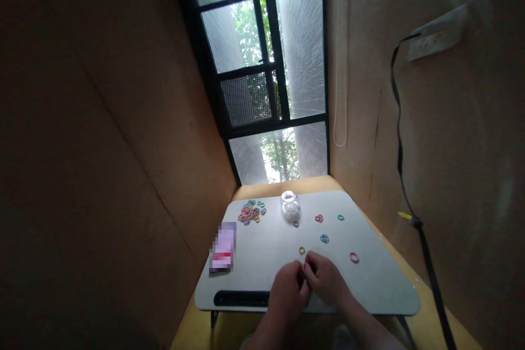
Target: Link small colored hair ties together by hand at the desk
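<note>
Left hand (287,290), right hand (327,279) (close together)

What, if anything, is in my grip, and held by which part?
Seemingly a small yellowish thing, between the left grip and right grip; they hide most of it, so the held part cannot be told.

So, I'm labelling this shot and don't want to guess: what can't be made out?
In the head view:
Between left hand and right hand: contents mostly hidden by both.
Purple item: surface hidden by pixelation.
Ring pile: too small and overlapping to count.
Black slot: right end behind the left hand.
Right forearm: cut off by the bottom edge.
</note>
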`<state>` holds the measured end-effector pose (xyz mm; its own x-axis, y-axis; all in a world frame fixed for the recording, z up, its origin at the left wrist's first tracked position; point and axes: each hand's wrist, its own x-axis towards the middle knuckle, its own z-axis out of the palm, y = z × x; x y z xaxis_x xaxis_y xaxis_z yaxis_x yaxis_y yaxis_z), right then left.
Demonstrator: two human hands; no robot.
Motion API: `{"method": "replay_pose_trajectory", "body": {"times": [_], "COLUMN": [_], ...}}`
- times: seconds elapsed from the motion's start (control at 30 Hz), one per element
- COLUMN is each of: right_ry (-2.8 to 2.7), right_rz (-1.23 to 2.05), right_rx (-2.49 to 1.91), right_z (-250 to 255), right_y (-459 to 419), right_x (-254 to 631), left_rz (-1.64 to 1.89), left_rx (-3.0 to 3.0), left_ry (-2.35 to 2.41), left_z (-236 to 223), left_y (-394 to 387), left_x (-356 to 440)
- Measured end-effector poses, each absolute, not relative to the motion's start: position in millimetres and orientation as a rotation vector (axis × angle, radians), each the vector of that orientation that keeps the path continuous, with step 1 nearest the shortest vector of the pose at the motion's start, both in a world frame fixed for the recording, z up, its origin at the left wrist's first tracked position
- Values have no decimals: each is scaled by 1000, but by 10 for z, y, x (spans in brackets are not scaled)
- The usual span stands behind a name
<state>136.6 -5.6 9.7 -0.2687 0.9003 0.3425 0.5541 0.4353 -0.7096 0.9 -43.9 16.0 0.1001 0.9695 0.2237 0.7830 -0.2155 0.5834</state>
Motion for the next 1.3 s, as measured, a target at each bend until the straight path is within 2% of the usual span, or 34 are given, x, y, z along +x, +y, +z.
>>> {"method": "replay_pose_trajectory", "body": {"times": [1.3], "right_ry": [-1997], "right_rz": [553], "right_rx": [-1238], "right_z": [-26], "right_y": [-48], "right_x": [1367], "left_rz": [795], "left_rx": [2113], "left_ry": [1737], "left_z": [152], "left_y": [-460], "left_x": [-30]}}
